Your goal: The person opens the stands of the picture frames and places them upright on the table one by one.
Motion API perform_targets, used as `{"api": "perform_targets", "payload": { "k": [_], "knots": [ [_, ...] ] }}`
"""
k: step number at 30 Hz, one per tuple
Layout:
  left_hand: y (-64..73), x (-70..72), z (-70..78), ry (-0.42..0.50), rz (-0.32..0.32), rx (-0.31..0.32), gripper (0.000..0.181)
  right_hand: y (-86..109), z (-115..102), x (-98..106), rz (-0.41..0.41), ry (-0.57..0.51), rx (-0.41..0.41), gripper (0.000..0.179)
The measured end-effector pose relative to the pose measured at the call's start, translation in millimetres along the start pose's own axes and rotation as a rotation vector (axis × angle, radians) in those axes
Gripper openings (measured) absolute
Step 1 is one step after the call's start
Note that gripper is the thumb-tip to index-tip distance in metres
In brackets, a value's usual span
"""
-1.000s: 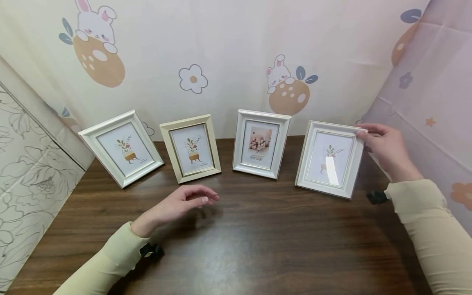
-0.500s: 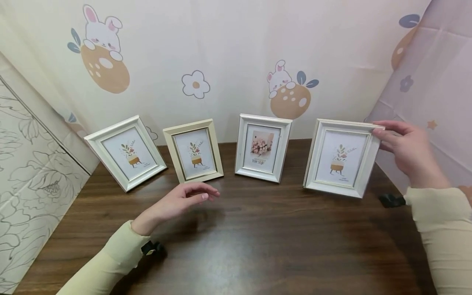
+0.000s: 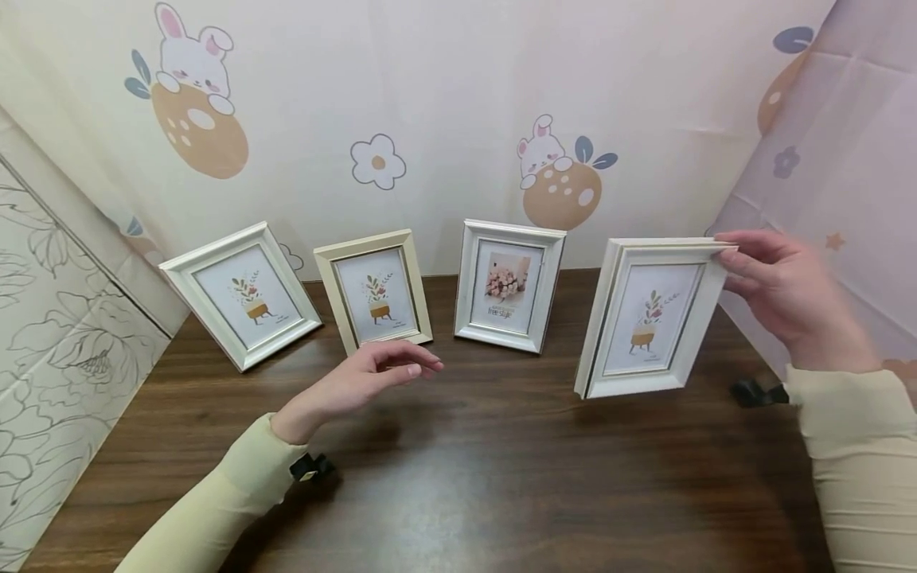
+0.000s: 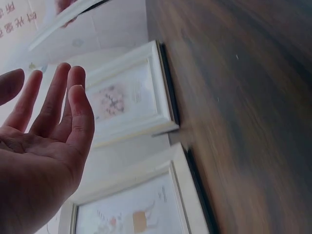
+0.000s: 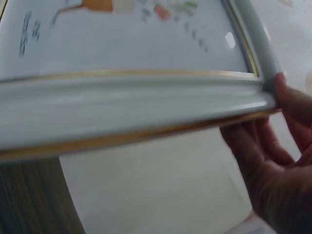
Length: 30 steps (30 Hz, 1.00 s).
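My right hand (image 3: 805,298) pinches the upper right corner of a white picture frame (image 3: 593,334), thumb on the front and fingers behind. This frame is turned so that its left side edge shows, and it bears a print of a potted plant. In the right wrist view the thumb (image 5: 295,100) lies at the corner of the white border. My left hand (image 3: 358,386) hovers over the table, fingers relaxed and holding nothing. Just behind it stands a cream picture frame (image 3: 329,278) with a similar plant print.
Another white picture frame (image 3: 469,278) with a pink flower photo stands in the middle. At the far left leans a further white frame (image 3: 208,318). All are on the dark wood table (image 3: 501,477), before a curtain (image 3: 444,95) printed with rabbits.
The right hand has shifted the right-hand white frame and turned it, so its left side edge now shows more. The left hand has moved slightly to the right and up.
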<state>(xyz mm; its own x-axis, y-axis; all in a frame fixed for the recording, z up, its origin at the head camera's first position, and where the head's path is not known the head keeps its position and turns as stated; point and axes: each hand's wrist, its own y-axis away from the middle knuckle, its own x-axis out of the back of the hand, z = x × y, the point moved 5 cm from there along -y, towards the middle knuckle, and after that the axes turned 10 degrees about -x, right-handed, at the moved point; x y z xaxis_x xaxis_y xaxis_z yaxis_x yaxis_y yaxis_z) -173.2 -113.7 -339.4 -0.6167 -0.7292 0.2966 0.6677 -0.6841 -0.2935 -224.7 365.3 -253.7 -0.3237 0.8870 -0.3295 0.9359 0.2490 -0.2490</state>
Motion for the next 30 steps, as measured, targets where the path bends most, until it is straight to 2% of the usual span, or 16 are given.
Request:
{"api": "perform_targets", "payload": {
  "k": [7, 12, 20, 30],
  "knots": [
    [-16.0, -20.0, 0.0, 0.030, -0.069, -0.035, 0.023, -3.8, 14.8, -24.4, -0.244, -0.084, 0.074, 0.028],
    [-21.8, -31.1, -3.3, 0.058, -0.110, -0.053, 0.024, -8.1, 24.2, -39.6, -0.398, -0.110, 0.099, 0.025],
    [-25.9, -40.7, -7.2, 0.078, -0.127, -0.046, 0.024, -23.0, 43.4, -72.8, -0.570, -0.268, 0.056, 0.018],
    [-34.4, -64.1, -0.3, 0.015, -0.207, -0.050, 0.023, -36.0, 61.3, -108.1, -0.687, -0.345, 0.024, 0.016]
  ]
}}
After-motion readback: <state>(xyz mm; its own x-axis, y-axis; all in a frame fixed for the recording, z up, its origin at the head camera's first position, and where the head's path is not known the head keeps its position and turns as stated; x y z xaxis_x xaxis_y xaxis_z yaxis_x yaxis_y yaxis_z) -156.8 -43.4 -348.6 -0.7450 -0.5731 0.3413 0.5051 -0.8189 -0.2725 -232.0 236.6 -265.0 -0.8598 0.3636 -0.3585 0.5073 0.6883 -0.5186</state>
